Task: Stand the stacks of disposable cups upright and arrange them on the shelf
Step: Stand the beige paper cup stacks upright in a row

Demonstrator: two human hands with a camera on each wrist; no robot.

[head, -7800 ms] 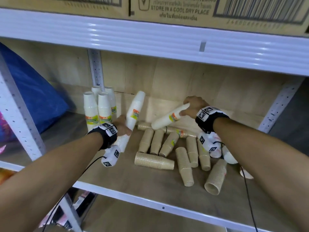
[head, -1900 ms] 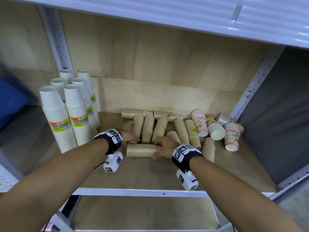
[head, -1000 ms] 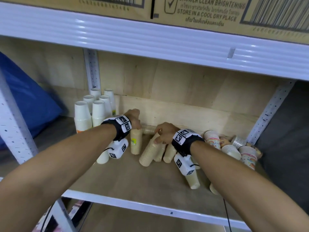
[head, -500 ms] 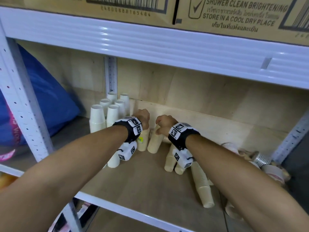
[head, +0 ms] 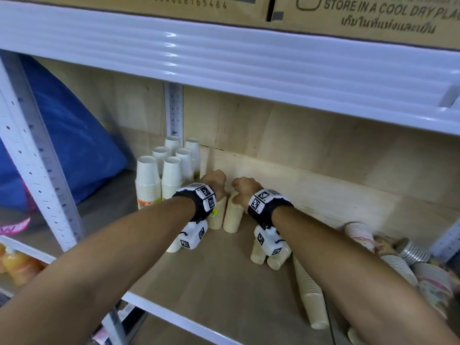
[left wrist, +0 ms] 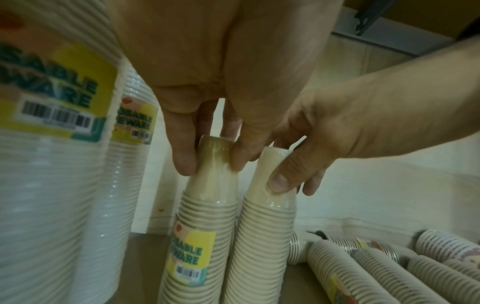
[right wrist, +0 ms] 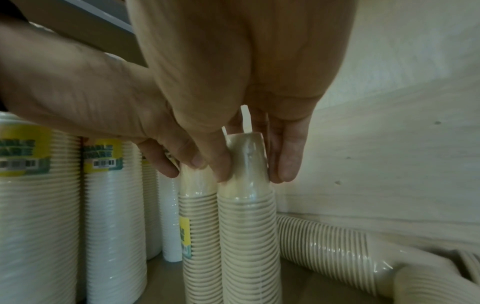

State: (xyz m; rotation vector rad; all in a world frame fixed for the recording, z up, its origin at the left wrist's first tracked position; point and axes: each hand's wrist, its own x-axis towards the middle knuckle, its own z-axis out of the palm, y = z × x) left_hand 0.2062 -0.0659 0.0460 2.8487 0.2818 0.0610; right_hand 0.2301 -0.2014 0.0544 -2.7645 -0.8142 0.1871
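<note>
Two tan cup stacks stand upright side by side on the shelf board (head: 219, 282), just right of the upright white cup stacks (head: 159, 180). My left hand (head: 215, 180) pinches the top of the labelled tan stack (left wrist: 205, 236) between thumb and fingers (left wrist: 184, 162). My right hand (head: 245, 189) grips the top of the plain tan stack (right wrist: 246, 236) next to it. Several more tan stacks (head: 312, 295) lie on their sides to the right, partly hidden under my right forearm.
Patterned cup stacks (head: 361, 235) and a silver stack (head: 412, 252) lie at the far right. The upper shelf beam (head: 224, 58) hangs low overhead, with cardboard boxes (head: 373, 16) on it. A white post (head: 37, 150) and a blue bag (head: 74, 135) are on the left.
Within the last second both hands tipped the two tan stacks from slanted to upright and brought them together beside the white stacks.
</note>
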